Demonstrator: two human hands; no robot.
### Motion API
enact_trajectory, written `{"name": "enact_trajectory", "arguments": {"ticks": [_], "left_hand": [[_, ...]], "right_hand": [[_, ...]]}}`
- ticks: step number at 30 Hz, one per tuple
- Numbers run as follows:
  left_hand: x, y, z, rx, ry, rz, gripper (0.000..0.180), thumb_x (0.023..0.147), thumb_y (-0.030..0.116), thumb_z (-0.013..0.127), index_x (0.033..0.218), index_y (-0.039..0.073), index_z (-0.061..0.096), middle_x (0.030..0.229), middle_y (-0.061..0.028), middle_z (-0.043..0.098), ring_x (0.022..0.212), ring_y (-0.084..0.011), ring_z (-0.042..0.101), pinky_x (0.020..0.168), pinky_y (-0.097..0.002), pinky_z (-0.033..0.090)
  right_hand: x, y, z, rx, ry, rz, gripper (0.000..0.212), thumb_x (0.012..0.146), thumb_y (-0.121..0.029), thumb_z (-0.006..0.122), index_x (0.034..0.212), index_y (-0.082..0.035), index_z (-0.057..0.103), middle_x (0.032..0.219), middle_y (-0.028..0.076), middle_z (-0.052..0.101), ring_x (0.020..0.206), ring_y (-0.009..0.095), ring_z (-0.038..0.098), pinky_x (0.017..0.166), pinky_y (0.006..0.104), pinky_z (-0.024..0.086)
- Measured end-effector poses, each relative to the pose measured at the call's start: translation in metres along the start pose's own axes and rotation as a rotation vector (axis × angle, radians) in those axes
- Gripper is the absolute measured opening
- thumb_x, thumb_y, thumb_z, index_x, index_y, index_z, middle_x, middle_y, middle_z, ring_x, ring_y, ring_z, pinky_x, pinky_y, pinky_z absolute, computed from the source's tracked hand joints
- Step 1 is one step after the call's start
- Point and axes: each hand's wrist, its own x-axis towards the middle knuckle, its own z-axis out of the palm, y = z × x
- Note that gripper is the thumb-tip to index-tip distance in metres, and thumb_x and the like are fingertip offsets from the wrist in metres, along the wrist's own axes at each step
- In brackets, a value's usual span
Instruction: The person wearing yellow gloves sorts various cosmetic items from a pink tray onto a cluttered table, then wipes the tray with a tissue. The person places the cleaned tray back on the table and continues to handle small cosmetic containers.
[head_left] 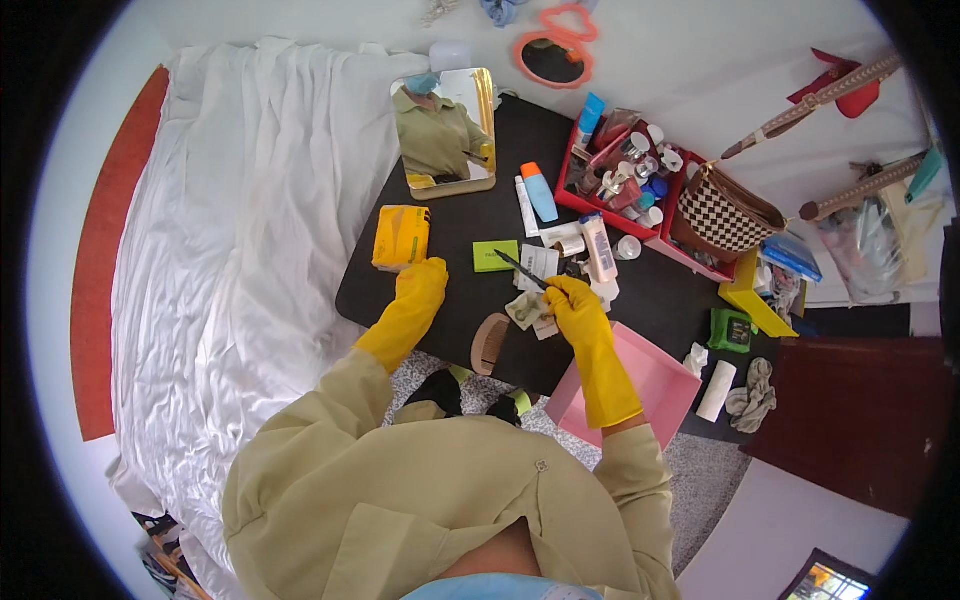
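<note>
Both hands wear long yellow rubber gloves. Pinched in my right hand (575, 305) is a slim black pen (520, 270), its tip pointing left toward a small green box (495, 256). Below that hand lie a crumpled cloth (525, 310) and a white paper card (538, 264). My left hand (422, 285) is closed on the black table (455, 320), right beside a yellow packet (402, 236); whatever its fingers may hold is hidden. A wooden comb (489, 344) lies between the hands at the near edge. A pale bottle (598, 247) lies beyond my right hand.
A standing mirror (445, 130) is at the back left. A red box (625, 175) of cosmetics and a checked pouch (725, 215) stand at back right. An open pink box (640, 380) sits under my right forearm. A white-covered bed (230, 220) borders the left.
</note>
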Motion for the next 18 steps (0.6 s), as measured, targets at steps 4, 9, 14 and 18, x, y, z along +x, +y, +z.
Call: {"name": "enact_trajectory", "arguments": {"ticks": [4,9,14,18], "left_hand": [[-0.017,-0.003,-0.078,-1.275,-0.041,0.009,0.023,0.090,0.023,0.060,0.104,0.006,0.064,0.084,-0.0046,0.065,0.068,-0.0155,0.062,0.058,-0.0292,0.050],[-0.031,0.017,-0.126,-2.294,-0.298,-0.215,0.023,0.094,0.025,0.056,0.103,0.005,0.064,0.077,-0.0002,0.060,0.062,-0.0080,0.054,0.054,-0.0209,0.042],[-0.035,0.029,-0.132,-2.405,-0.386,-0.159,0.021,0.094,0.022,0.056,0.103,0.005,0.063,0.078,-0.0004,0.061,0.064,-0.0082,0.055,0.056,-0.0208,0.043],[-0.039,0.038,-0.138,-2.378,-0.431,-0.133,0.018,0.094,0.020,0.057,0.102,0.005,0.063,0.081,-0.0013,0.064,0.065,-0.0080,0.056,0.057,-0.0209,0.044]], "right_hand": [[-0.018,0.001,0.003,0.061,0.010,-0.041,0.020,0.091,-0.009,0.057,0.108,0.000,0.062,0.080,0.004,0.062,0.067,0.009,0.056,0.060,0.0221,0.046],[-0.045,-0.022,0.009,-0.074,0.078,-0.152,0.020,0.091,-0.011,0.058,0.107,0.000,0.062,0.083,0.006,0.062,0.069,0.011,0.057,0.063,0.0238,0.046],[-0.053,-0.035,0.004,-0.110,0.131,-0.176,0.020,0.090,-0.012,0.059,0.108,-0.002,0.063,0.085,0.007,0.062,0.070,0.013,0.057,0.064,0.0259,0.046],[-0.060,-0.032,0.000,-0.129,0.163,-0.177,0.020,0.090,-0.013,0.059,0.108,-0.003,0.063,0.086,0.007,0.062,0.073,0.014,0.058,0.065,0.0266,0.045]]}}
